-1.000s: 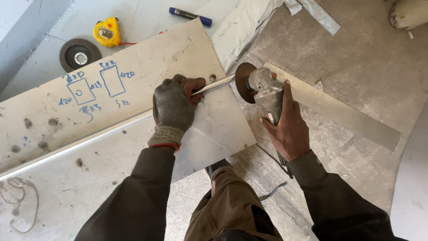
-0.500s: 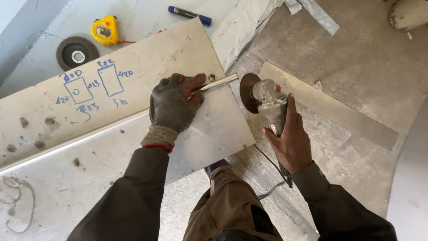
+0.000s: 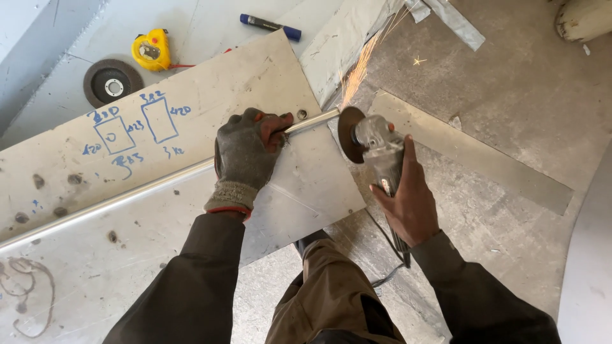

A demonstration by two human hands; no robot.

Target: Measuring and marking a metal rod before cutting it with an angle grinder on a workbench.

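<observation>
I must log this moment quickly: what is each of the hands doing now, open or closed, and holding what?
Left hand: gloved, closed on the thin metal rod, pressing it on the sheet.
Right hand: bare, closed around the angle grinder, whose disc throws sparks.

Single head view, looking steeply down, close over hands, floor.

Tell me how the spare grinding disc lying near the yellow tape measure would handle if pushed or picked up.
The grinding disc lies flat, so a push would probably slide it, not roll it. It looks thin and rigid, so likely stiff and light. Lying flush on the sheet, its edge may be hard to pinch; the centre hole offers a grip.
</observation>
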